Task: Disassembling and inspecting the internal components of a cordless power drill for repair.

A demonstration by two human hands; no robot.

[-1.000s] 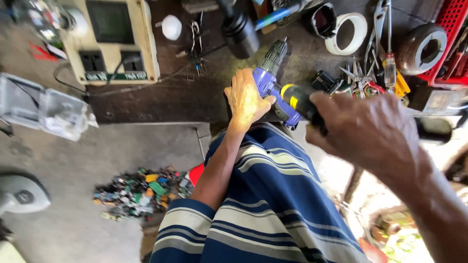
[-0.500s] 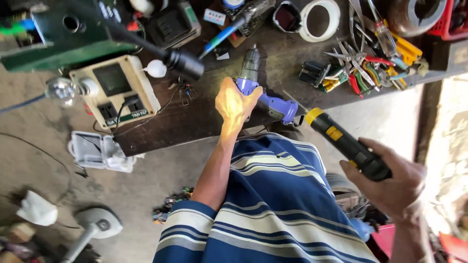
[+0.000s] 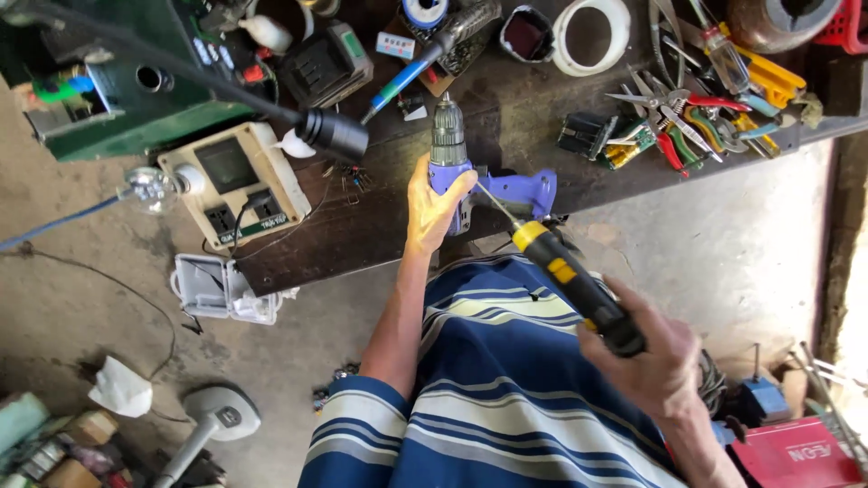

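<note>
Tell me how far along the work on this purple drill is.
Early to middle. The purple drill lies on the workbench, steadied by the left hand. The right hand holds a yellow-and-black screwdriver with its tip at the drill body. The housing looks closed and no removed screws can be made out, so opening it seems ahead.
</note>
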